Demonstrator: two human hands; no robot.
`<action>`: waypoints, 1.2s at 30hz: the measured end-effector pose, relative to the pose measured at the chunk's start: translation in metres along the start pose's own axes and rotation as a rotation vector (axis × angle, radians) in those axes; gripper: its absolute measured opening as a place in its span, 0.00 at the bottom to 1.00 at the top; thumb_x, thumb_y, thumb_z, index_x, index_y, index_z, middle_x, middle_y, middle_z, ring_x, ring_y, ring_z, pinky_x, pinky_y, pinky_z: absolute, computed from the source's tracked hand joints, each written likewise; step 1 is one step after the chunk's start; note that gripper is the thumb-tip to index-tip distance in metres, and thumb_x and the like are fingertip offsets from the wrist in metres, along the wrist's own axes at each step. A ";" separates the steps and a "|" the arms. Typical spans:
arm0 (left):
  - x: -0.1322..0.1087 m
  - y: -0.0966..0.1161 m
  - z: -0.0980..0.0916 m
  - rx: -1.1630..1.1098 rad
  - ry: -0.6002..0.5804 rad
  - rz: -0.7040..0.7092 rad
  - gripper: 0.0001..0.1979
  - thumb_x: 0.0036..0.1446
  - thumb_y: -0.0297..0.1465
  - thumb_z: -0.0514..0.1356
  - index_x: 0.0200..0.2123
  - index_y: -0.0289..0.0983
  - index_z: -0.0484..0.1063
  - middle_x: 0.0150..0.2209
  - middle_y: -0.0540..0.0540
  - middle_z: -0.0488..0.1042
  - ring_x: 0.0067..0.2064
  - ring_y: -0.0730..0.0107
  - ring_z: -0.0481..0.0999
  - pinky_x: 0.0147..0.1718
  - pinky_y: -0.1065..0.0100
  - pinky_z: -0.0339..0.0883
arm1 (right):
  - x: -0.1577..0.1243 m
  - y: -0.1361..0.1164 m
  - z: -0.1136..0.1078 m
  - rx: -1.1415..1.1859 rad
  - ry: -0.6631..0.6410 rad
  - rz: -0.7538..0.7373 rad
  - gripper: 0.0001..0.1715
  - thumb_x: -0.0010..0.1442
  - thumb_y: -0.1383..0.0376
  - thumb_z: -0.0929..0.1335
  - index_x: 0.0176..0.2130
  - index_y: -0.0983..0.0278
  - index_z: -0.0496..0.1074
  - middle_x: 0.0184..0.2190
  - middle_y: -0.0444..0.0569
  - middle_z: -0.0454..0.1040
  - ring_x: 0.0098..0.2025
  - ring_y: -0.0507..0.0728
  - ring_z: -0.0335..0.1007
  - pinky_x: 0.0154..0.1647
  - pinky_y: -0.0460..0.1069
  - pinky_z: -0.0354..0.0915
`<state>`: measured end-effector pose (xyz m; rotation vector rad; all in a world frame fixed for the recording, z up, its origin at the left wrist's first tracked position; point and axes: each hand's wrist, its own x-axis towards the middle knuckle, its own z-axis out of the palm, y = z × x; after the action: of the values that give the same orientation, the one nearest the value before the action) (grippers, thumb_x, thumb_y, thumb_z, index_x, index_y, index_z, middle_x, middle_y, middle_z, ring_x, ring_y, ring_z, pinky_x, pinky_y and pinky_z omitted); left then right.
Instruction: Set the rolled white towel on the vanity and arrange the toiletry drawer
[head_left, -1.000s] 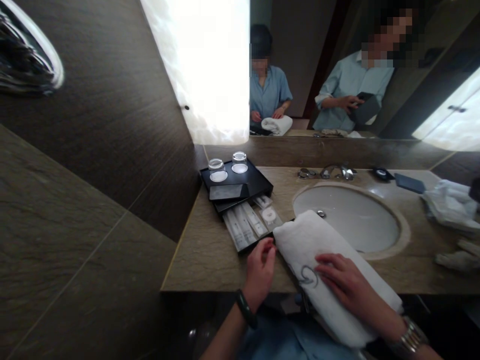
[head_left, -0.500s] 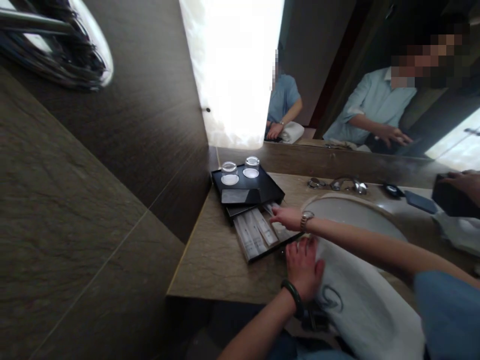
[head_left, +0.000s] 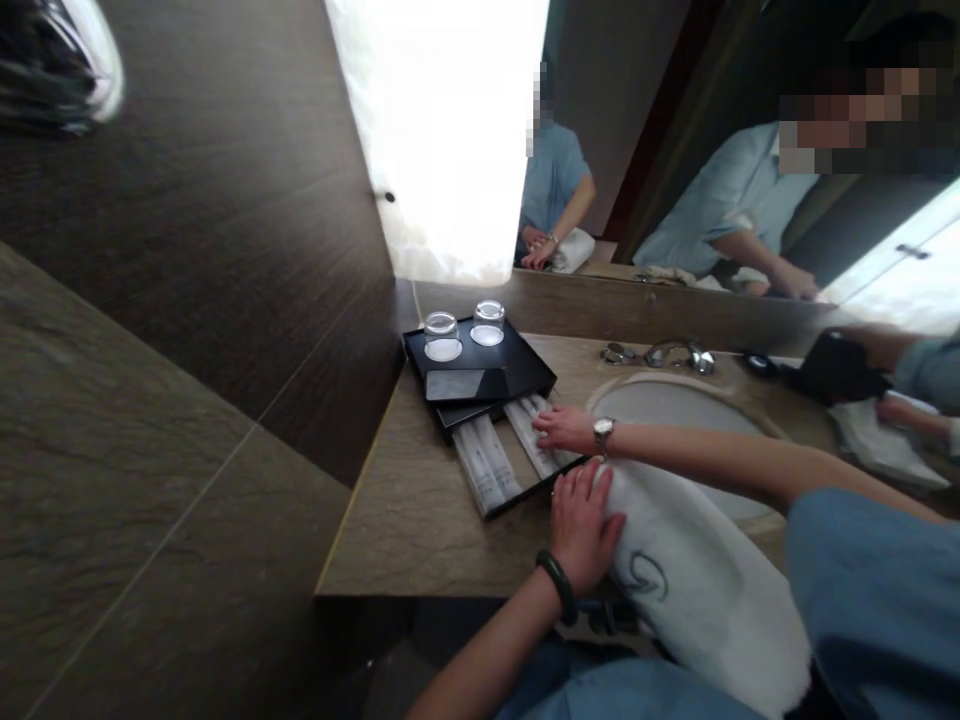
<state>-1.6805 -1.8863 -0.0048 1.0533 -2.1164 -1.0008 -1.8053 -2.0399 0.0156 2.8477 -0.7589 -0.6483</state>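
"Where's the right hand (head_left: 568,430)?"

"Over the long, whitish wrapped packets (head_left: 526,436) on the right side of the pulled-out black drawer (head_left: 525,496). Its fingers are slightly apart and bent down; I can't tell whether they pinch one."

"And the left hand (head_left: 583,530)?"

"By the drawer's front edge, fingers a little spread, thumb held away, next to the thick white cloth towel (head_left: 697,580) with a grey curled emblem."

"What's above the drawer?"

"A flat, black rectangular tray top (head_left: 525,360) bearing two upturned clear glasses (head_left: 441,328)."
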 end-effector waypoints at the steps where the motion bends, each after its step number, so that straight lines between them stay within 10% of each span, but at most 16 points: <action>1: -0.001 -0.002 -0.002 -0.017 0.005 0.007 0.29 0.61 0.33 0.57 0.65 0.34 0.62 0.68 0.37 0.59 0.67 0.47 0.57 0.67 0.41 0.48 | 0.002 0.000 0.003 -0.005 -0.002 -0.017 0.13 0.68 0.65 0.62 0.43 0.60 0.77 0.47 0.54 0.68 0.49 0.61 0.62 0.39 0.52 0.56; 7: -0.004 -0.052 -0.052 -0.042 0.222 -0.048 0.19 0.60 0.28 0.56 0.53 0.40 0.75 0.57 0.39 0.74 0.61 0.47 0.66 0.64 0.44 0.53 | 0.002 0.005 -0.009 0.044 0.029 -0.027 0.13 0.65 0.67 0.64 0.35 0.64 0.79 0.47 0.55 0.70 0.50 0.62 0.61 0.43 0.54 0.56; 13: 0.019 -0.107 -0.105 0.119 0.036 -0.140 0.14 0.45 0.18 0.61 0.32 0.39 0.80 0.41 0.38 0.79 0.46 0.49 0.71 0.53 0.49 0.64 | -0.025 0.026 -0.029 0.395 0.005 0.447 0.16 0.67 0.66 0.61 0.42 0.66 0.77 0.44 0.53 0.76 0.47 0.58 0.69 0.43 0.50 0.60; 22: 0.046 -0.113 -0.106 0.194 -0.066 -0.117 0.09 0.44 0.19 0.63 0.28 0.38 0.77 0.39 0.38 0.77 0.45 0.50 0.72 0.51 0.52 0.66 | -0.021 0.014 -0.014 0.338 -0.099 0.749 0.19 0.65 0.67 0.61 0.54 0.71 0.68 0.43 0.62 0.77 0.43 0.63 0.74 0.40 0.52 0.64; 36: 0.055 -0.105 -0.103 0.342 -0.176 0.026 0.11 0.48 0.19 0.63 0.34 0.38 0.80 0.45 0.37 0.78 0.50 0.49 0.71 0.52 0.51 0.66 | 0.014 0.016 0.006 0.155 0.068 0.382 0.15 0.66 0.67 0.63 0.49 0.64 0.75 0.45 0.56 0.72 0.47 0.60 0.67 0.54 0.58 0.55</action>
<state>-1.5902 -2.0136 -0.0241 1.1263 -2.5018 -0.7575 -1.8046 -2.0610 0.0083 2.7186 -1.3466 -0.4501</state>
